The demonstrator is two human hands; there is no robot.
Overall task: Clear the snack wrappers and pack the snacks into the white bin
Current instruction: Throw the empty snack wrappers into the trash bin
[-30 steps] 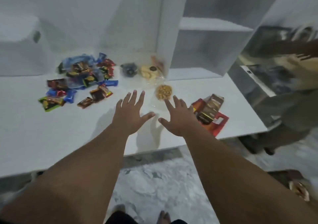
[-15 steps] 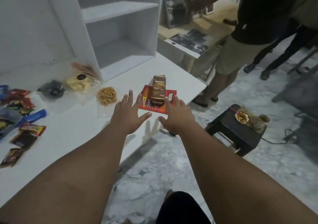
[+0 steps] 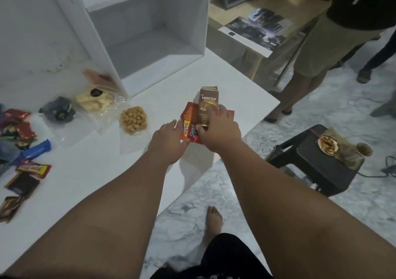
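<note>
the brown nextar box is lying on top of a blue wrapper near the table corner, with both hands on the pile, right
Not quite. In the head view the brown Nextar box lies on a red wrapper, not a blue one. The rest holds: it is near the table corner, with the left hand and right hand on the pile.

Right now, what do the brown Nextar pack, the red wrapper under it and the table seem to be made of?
Nextar pack: looks like thin printed carton, judging by its flat faces and an opened end flap. Red wrapper: glossy plastic film or foil, creased and shiny. Table: smooth white top with a sharp edge, probably laminated or painted board; I cannot tell which.
</note>
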